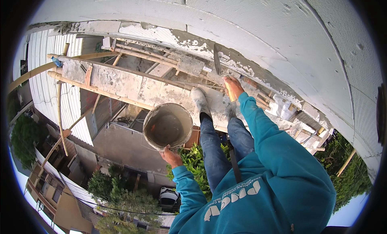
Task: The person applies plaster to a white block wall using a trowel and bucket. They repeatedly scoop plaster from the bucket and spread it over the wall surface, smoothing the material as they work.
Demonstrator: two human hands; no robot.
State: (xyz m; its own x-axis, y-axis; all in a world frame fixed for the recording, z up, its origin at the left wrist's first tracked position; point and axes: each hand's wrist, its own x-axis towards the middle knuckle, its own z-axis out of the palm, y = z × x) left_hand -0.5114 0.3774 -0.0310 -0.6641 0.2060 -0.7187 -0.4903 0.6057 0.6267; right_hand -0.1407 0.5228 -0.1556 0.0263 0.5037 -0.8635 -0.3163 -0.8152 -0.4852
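My left hand (172, 157) is closed on the near rim of a round, mortar-stained bucket (150, 127). The bucket's mouth faces up, and a greyish residue coats its inside. My right hand (234, 88) grips the pale wooden handle of a trowel (218, 61). The trowel's dark, narrow blade reaches up to the lower part of the block wall (250, 28). Along that lower edge runs a band of patchy grey mortar (193, 40), rough and uneven, with white areas showing through. I cannot tell whether the blade touches it.
I stand on a splattered plank platform (157, 91) edged with bamboo poles (100, 90). It is raised high above the ground. Gaps show between the planks and the wall. Below are a corrugated metal sheet (56, 89), green shrubs (193, 161) and a parked white car (168, 197).
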